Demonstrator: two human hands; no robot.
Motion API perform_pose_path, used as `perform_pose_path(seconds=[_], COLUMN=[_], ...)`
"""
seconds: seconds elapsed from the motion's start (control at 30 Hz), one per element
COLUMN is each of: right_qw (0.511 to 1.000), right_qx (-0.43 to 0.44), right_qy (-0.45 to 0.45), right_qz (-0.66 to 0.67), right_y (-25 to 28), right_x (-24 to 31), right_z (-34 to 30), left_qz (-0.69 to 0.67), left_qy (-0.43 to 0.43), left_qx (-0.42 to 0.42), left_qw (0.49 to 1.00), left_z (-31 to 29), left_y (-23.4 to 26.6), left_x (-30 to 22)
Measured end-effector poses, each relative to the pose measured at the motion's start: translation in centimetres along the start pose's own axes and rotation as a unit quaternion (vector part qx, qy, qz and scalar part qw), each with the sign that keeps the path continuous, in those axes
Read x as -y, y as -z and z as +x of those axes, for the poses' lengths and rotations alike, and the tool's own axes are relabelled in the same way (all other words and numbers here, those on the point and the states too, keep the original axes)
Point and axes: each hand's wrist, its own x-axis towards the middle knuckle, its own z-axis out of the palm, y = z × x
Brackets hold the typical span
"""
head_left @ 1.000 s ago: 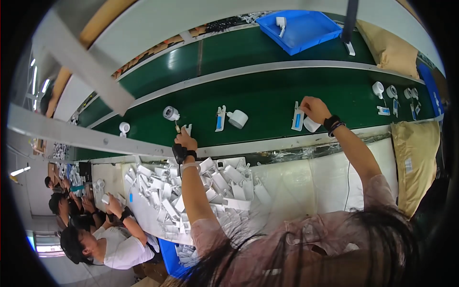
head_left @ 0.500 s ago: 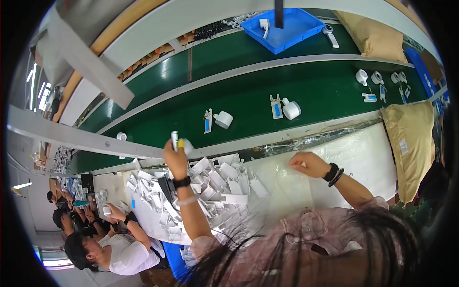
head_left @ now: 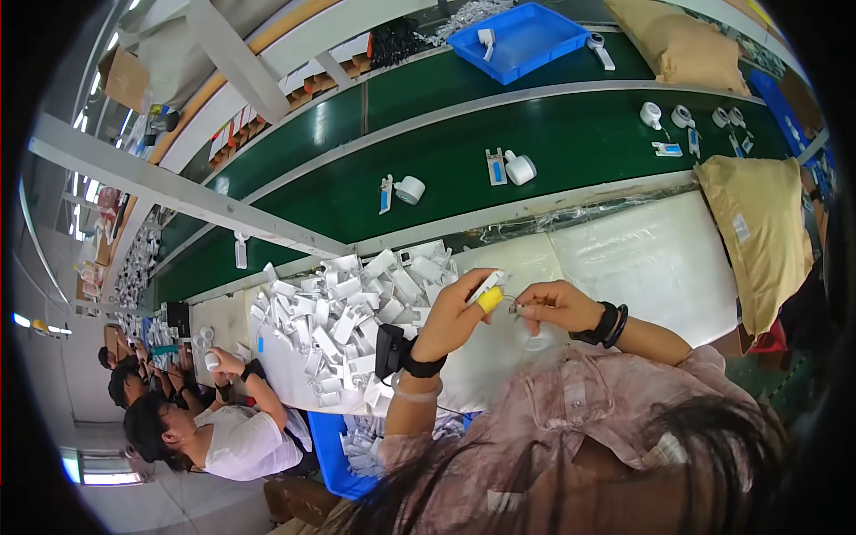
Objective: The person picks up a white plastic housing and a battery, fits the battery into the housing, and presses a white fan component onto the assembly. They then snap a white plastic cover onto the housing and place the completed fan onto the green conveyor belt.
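My left hand (head_left: 453,314) is closed on a white plastic casing (head_left: 487,285), long and narrow, in front of my chest. A yellow cover (head_left: 489,299) sits at the tip of its thumb. Close by on the right, my right hand (head_left: 560,308) has its fingertips pinched together, but what lies between them is too small to make out. Below those fingertips hangs a whitish round part (head_left: 533,337), blurred; how it is held cannot be told. A heap of white plastic casings (head_left: 343,312) lies on the table left of my left hand.
Beyond the table (head_left: 646,267) runs a green conveyor belt (head_left: 312,214) carrying white round-headed devices (head_left: 521,168) beside blue-marked casings. A blue tray (head_left: 544,62) stands farther back. At right is a brown sack (head_left: 753,241); a metal bar (head_left: 187,198) crosses the left. A co-worker (head_left: 227,423) sits left.
My left hand has come back from the belt's edge toward my chest, bringing the white casing and round part. My right hand has closed its fingers and moved slightly left, meeting it.
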Motion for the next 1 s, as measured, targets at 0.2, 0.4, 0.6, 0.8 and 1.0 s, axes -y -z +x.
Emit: perform_pose_path(seconds=[0.2, 0.4, 0.6, 0.8, 1.0], right_qw=[0.935, 0.839, 0.823, 0.796, 0.796], right_qx=[-0.165, -0.291, -0.304, -0.264, -0.286], right_qy=[0.142, 0.290, 0.321, 0.359, 0.368], right_qz=[-0.279, -0.356, -0.356, -0.411, -0.386], right_y=[-0.4, -0.7, -2.3, -3.0, -3.3], right_x=[0.0, -0.1, 0.7, 0.8, 0.9], right_z=[-2.5, -4.2, -5.3, -6.1, -6.6], left_qz=[0.007, -0.157, -0.165, -0.154, -0.123], left_qy=[-0.016, 0.024, -0.024, -0.056, -0.070], left_qx=[-0.068, -0.154, -0.143, -0.141, -0.150], left_qw=[0.998, 0.975, 0.976, 0.976, 0.978], left_z=[-0.7, -0.4, -1.1, -2.7, -3.0], left_y=[-3.1, -7.0, -10.4, -11.9, -12.6], left_x=[1.6, 5.0, 4.7, 4.2, 3.7])
